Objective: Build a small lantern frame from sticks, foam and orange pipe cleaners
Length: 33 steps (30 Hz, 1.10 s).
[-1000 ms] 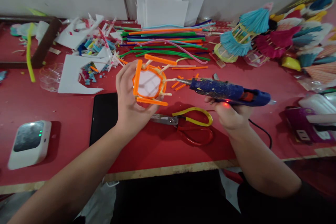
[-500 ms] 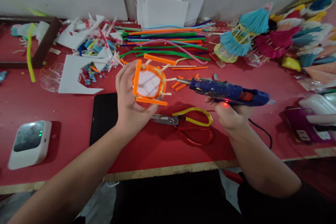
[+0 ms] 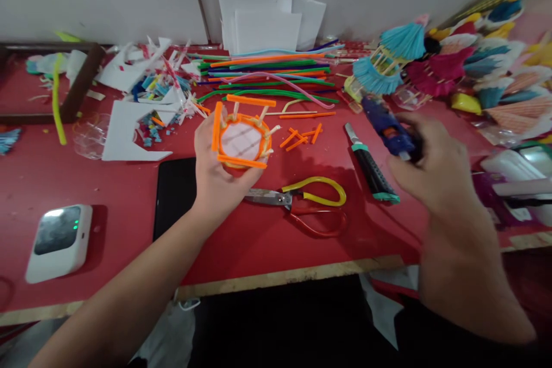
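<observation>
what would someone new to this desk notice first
Probably the bright orange-trimmed piece, held in the left hand just left of center above the red table. Next, the blue glue gun in the right hand, over on the right. Farther back, the striped spread of colored pipe cleaners and, at upper right, a blue ruffled model also draw the eye.

In the left grip (image 3: pixel 215 169), one round white-centred piece (image 3: pixel 239 141) bearing three straight orange bars (image 3: pixel 241 161); in the right grip (image 3: pixel 431 161), one blue glue gun (image 3: pixel 383 118). Toward the near edge of the table (image 3: pixel 267 247), one pair of scissors (image 3: pixel 276 198), one green-and-black knife (image 3: pixel 373 172), one black slab (image 3: pixel 175 195). By the far-left corner, one brown frame (image 3: pixel 85 81).
</observation>
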Motion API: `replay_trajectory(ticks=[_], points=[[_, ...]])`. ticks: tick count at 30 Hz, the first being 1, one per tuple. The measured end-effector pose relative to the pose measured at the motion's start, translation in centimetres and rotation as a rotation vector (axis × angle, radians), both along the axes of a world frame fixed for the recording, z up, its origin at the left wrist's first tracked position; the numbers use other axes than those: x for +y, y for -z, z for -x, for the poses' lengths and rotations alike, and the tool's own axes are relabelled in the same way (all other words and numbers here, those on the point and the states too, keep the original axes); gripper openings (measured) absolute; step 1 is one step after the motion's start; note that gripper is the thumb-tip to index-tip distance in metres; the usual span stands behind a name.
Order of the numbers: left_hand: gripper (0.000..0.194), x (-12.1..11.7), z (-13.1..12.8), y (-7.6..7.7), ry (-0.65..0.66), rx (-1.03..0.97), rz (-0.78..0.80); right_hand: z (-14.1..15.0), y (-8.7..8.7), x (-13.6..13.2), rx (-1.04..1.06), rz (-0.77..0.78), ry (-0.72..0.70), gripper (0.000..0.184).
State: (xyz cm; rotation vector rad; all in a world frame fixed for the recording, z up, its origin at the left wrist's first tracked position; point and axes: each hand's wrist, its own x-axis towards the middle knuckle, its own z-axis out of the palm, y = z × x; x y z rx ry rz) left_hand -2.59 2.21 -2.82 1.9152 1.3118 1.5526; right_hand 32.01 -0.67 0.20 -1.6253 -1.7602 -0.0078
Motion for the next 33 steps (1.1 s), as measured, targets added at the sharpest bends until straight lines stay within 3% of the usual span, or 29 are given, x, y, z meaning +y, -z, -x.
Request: replay_trajectory(ticks=[5,9,14,19,22,24,28,33], points=[[0.071,-0.1,-0.5,-0.9,0.195,-0.248,0.179,-8.4,4.6,-1.6,-0.186,0.094,0.105,0.041],[0.054,0.3,0.2,-0.9,0.350,-0.511,0.414,-10.4,6.1,-3.1,-0.205,0.074,0.123,0.025],[0.054,0.7,1.1,-0.5,0.376,-0.624,0.484,-6.8,2.9,-2.7,-0.240,-0.003,0.127,0.035],[0.067,0.6,0.3,-0.4,0.359,-0.495,0.415,0.2,-0.1,1.8,-0.304,0.113,-0.296,0.029],[0.080,0.4,-0.2,-0.7,0.338,-0.478,0.389,3.5,-0.1,5.3,-0.467,0.206,-0.486,0.034],[0.084,0.3,-0.4,-1.0,0.326,-0.418,0.356,4.8,0.1,7.4,-0.529,0.241,-0.528,0.039],[0.091,-0.2,-0.5,-1.9,0.274,-0.228,0.241,5.5,0.4,10.0,-0.699,0.315,-0.535,0.026],[0.086,-0.6,-0.6,-2.3,0.287,-0.102,0.196,5.1,-0.2,10.4,-0.849,0.310,-0.496,0.029]])
